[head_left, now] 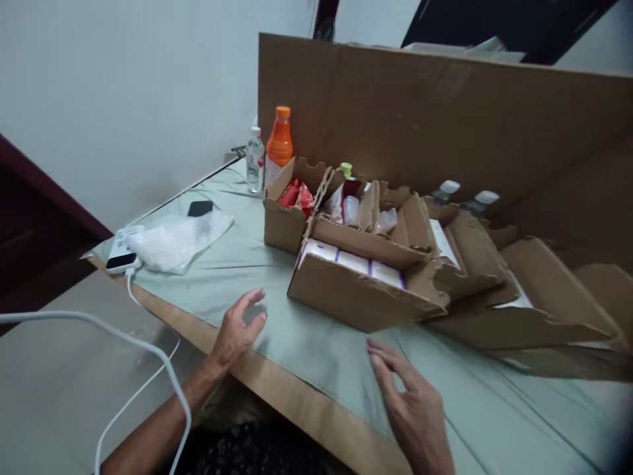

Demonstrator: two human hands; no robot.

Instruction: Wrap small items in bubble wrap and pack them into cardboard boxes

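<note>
My left hand hovers over the green cloth near the table's front edge, open, with thumb and fingers apart and nothing in it. My right hand is farther right, in front of the cardboard boxes. Its fingers are stretched out, the thumb tip close to the fingertips, and I see nothing held. Nearest to both hands is a low cardboard bin holding white boxes with purple edges. Behind it, smaller cardboard bins contain red packets and a clear plastic item.
An orange bottle and a clear bottle stand at the back left. A crumpled plastic bag, a black phone-like object and a white device with a cable lie left. A tall cardboard panel rises behind the bins.
</note>
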